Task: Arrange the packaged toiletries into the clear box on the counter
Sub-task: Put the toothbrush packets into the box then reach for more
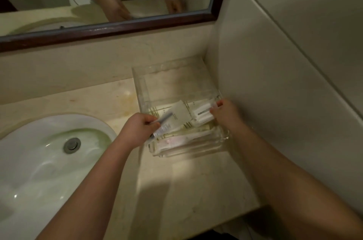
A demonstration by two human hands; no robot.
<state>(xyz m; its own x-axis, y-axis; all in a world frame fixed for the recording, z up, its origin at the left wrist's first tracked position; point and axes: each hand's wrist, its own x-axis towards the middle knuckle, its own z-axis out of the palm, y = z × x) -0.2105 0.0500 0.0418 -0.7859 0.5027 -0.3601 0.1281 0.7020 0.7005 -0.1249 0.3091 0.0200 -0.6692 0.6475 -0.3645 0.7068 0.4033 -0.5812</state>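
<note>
Close against the corner wall, on the beige counter (176, 190): clear box (169, 74), thick-walled, rear section bare, front section holding flat white packets. Square white sachet (179, 114) tilted at centre, white sealed pack (203, 114) just right of it. Left hand (140, 128) curled tight around a slim grey-striped packet (164, 124) over the box's left edge. Right hand (224, 111) pinching the white pack's end, fingers bent. White sink (47, 153) to the left.

White sachets (181, 114) and wrapped packets (203, 114) lie flat (overlapping) in the clear box (141, 90) on the counter.
</note>
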